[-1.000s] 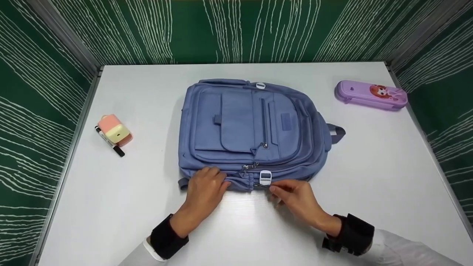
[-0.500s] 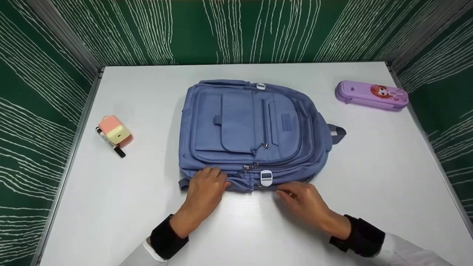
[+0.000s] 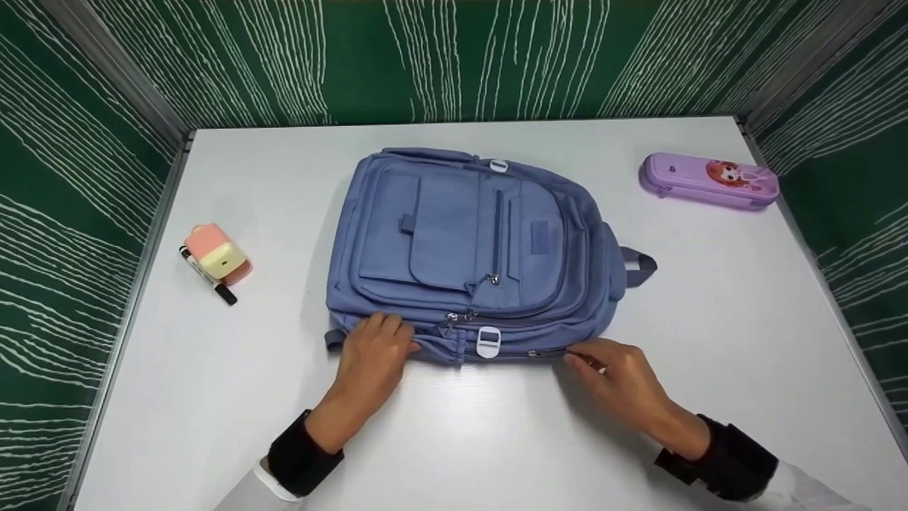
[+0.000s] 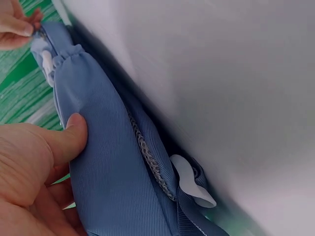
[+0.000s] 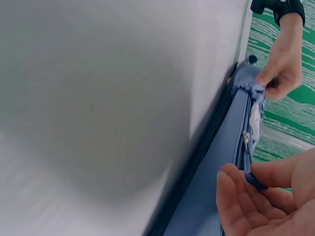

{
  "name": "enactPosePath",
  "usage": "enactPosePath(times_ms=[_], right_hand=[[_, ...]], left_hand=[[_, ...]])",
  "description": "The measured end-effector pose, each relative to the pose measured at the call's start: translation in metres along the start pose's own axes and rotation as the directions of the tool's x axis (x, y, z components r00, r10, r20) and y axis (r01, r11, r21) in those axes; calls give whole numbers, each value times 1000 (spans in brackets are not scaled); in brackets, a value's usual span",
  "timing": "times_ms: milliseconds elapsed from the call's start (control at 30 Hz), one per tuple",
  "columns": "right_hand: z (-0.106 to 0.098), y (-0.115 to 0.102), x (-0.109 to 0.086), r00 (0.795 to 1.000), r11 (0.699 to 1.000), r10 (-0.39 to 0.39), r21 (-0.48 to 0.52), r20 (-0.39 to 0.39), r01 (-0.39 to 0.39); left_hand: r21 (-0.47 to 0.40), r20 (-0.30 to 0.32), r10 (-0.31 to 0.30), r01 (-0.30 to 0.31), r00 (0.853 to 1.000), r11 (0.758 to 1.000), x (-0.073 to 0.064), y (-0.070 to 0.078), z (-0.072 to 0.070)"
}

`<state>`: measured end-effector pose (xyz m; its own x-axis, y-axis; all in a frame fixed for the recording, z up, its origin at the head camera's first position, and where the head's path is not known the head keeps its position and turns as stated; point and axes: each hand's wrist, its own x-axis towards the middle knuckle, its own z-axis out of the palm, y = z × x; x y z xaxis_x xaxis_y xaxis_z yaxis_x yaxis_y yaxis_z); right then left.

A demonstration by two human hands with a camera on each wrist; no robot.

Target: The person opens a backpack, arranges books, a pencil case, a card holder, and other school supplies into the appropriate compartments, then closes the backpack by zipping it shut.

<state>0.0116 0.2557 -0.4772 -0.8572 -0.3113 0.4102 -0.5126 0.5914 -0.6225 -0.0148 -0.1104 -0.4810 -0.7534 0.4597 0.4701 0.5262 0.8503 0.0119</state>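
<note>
A blue backpack [image 3: 454,238] lies front up on the white table, its top loop pointing right. My left hand [image 3: 376,358] grips the elastic-topped side pocket [image 4: 108,123] at the near edge, thumb pressed on the fabric in the left wrist view. Farther right along that same edge, my right hand [image 3: 621,380] pinches the dark blue pull tab [image 5: 255,181] of a side zipper. Its metal slider [image 5: 246,137] shows just beyond the fingertips, to the right of a white strap buckle [image 3: 489,342].
At the back right lies a purple pencil case [image 3: 709,181] with a cartoon figure. On the left, a pink and cream case [image 3: 218,252] sits against a black-and-white marker [image 3: 208,275]. Green panels with white lines [image 3: 461,64] enclose the table's back and sides.
My right hand has drawn the zipper pull and slider rightward along the near edge, away from the white buckle. The backpack and my left hand have shifted slightly left.
</note>
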Motion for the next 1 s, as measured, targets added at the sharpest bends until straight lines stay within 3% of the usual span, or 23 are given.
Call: enactPosePath(times_ms=[333,500,667,833,900,1000], right_hand=[[-23,15,4,998,997,50,-55,-38,-52],[-33,18,5,993,995,89,-36,-75,-91],[-34,15,6,996,997,63,-39,-62,-65],[-33,6,8,998,999,52,12,-39,-52],[-33,2,8,998,998,52,46,-27,-51],[-31,-3,10,999,996,44,80,-12,-43]], left_hand=[[-91,23,-78,79,997,993,4,-32,-4],[-109,32,-116,119,993,987,9,-48,-4],[-116,50,-148,153,988,981,14,-54,-5],[-201,119,-203,224,972,954,19,-39,-14],[-264,176,-206,248,963,932,21,-23,-19],[-307,267,-153,235,951,922,23,10,-24]])
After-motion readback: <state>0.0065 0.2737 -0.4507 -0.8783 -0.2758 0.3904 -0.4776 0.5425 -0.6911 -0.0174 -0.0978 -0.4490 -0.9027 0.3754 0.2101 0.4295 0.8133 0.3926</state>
